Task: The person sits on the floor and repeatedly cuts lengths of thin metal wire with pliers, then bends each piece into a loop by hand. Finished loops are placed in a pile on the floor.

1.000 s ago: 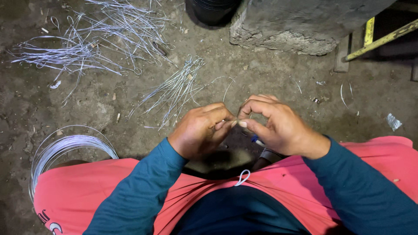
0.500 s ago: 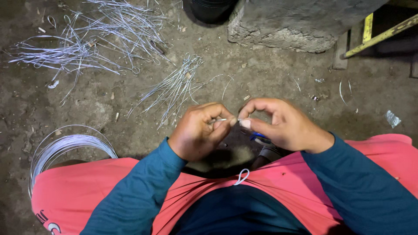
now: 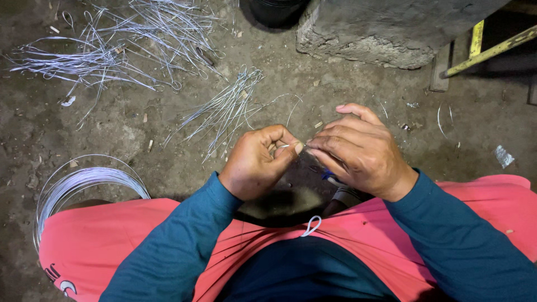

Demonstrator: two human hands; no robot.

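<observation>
Wire: thin, shiny, grey; a short piece [image 3: 286,146] sits between both hands, at the middle of the view.
Left hand [image 3: 258,162]: fingers curled tight, pinching the wire.
Right hand [image 3: 358,150]: fingertips pressed together on the other end.
Risk: the sharp tip could poke a finger, or the springy wire could slip out and fall on the dirt.
Coil [image 3: 84,187]: round wire loops at 8 o'clock.
Cut pieces [image 3: 226,106]: long, thin bunch at 11 o'clock.
Ground [image 3: 168,162]: rough, dusty.
Block [image 3: 380,28]: lumpy concrete at 1 o'clock.

Head view, steeply down, close
</observation>
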